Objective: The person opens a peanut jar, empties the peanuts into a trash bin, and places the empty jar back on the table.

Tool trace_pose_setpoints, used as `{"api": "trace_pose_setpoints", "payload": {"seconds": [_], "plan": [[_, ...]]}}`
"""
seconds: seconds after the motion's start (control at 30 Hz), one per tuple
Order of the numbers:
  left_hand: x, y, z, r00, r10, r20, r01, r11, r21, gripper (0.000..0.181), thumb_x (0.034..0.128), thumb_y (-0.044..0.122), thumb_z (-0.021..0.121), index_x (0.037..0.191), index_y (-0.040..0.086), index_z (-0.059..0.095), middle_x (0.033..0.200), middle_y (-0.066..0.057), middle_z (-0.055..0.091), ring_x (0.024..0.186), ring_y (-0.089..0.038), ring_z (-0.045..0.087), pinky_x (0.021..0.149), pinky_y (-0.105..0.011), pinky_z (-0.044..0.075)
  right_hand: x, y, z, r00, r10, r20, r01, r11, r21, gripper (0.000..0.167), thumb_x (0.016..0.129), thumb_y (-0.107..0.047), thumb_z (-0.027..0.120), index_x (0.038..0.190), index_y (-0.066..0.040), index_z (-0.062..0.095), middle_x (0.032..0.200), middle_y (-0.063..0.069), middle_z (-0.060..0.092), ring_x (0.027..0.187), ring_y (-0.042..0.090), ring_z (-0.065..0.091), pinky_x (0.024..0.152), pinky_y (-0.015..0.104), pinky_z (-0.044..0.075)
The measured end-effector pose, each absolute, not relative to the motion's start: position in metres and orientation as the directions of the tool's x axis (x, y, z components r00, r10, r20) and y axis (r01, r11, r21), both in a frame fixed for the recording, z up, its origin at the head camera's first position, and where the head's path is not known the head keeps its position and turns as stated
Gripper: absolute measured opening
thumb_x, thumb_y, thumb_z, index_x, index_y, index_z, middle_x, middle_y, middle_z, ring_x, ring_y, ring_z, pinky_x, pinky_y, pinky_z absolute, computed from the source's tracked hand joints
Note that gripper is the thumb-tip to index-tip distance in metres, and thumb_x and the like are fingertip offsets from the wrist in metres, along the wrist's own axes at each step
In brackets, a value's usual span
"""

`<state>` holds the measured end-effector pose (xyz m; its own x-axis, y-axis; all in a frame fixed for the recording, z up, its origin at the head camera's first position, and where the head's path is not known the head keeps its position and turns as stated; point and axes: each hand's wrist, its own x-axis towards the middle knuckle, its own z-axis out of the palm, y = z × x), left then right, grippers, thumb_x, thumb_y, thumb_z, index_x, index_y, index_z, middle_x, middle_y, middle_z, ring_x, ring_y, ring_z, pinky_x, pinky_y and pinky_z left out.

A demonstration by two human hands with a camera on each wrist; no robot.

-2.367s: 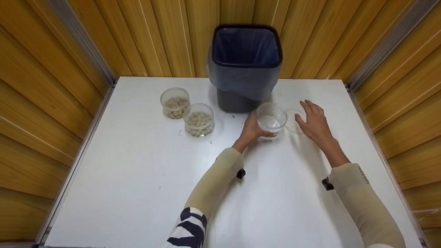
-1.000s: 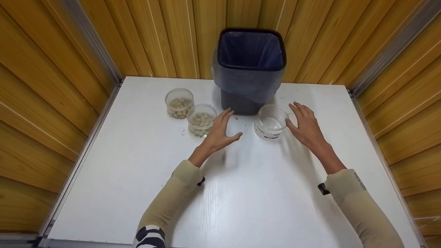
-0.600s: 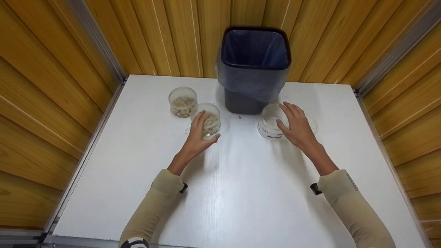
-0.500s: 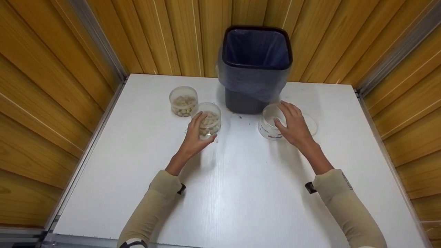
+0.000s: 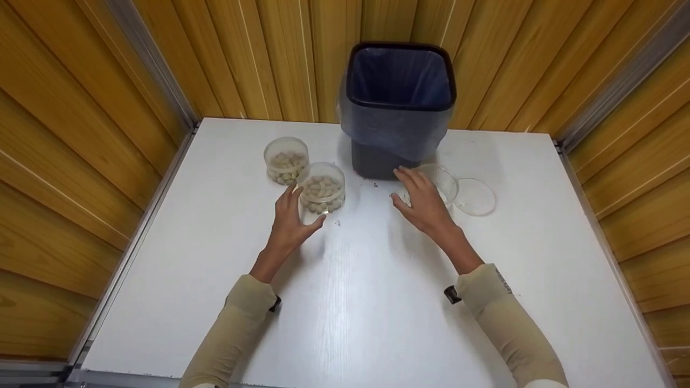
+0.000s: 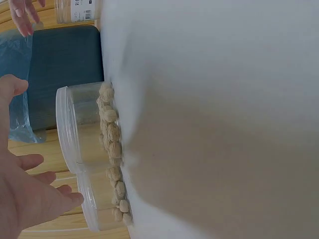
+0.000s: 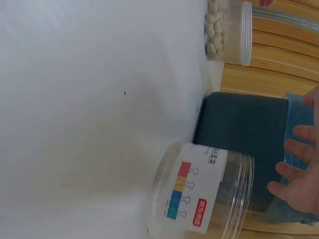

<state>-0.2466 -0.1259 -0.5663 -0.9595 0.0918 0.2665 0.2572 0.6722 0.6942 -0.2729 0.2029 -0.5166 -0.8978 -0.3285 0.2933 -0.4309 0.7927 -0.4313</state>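
Note:
Two clear jars part-filled with pale nuts stand side by side at the back left, the nearer jar and the farther jar. My left hand is beside the nearer jar, fingers spread; in the left wrist view a gap shows between that hand and the nearer jar. My right hand is raised in front of a clear jar without nuts, partly hiding it. Its printed label shows in the right wrist view, away from the fingers of my right hand.
A dark bin with a bluish liner stands at the back middle, close to the jar on the right. A round clear lid lies right of that jar on the white table. Wood-patterned walls enclose the back and sides.
My left hand has let go of the labelled jar and moved left to the nut jars, then slightly back. My right hand has moved left across the front of the labelled jar.

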Motion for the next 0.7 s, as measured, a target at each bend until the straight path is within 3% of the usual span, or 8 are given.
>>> {"api": "trace_pose_setpoints", "payload": {"seconds": [0.27,0.7], "plan": [[-0.257,-0.130,-0.570,-0.979,0.061,0.192,0.181,0.687,0.704,0.102,0.0828,0.042,0.081,0.155,-0.004,0.027,0.160,-0.025,0.027,0.147,-0.043,0.025,0.117,-0.054,0.032,-0.273,0.169,-0.527,-0.890,-0.364,0.275,-0.454,0.771,-0.447,0.055,0.102,-0.033,0.056,0.151,-0.008,0.048,0.154,0.013,0.046,0.145,0.035,0.036,0.121,0.047,0.026],[-0.275,-0.135,-0.588,-0.999,0.009,-0.034,-0.024,0.537,0.843,0.118,0.0785,0.045,0.085,0.159,-0.002,0.014,0.162,-0.025,0.022,0.148,-0.041,0.027,0.119,-0.052,0.029,-0.276,0.126,-0.543,-0.895,-0.363,0.259,-0.446,0.727,-0.522,0.056,0.101,-0.033,0.057,0.150,-0.006,0.048,0.154,0.014,0.047,0.144,0.034,0.038,0.120,0.046,0.029]]}}
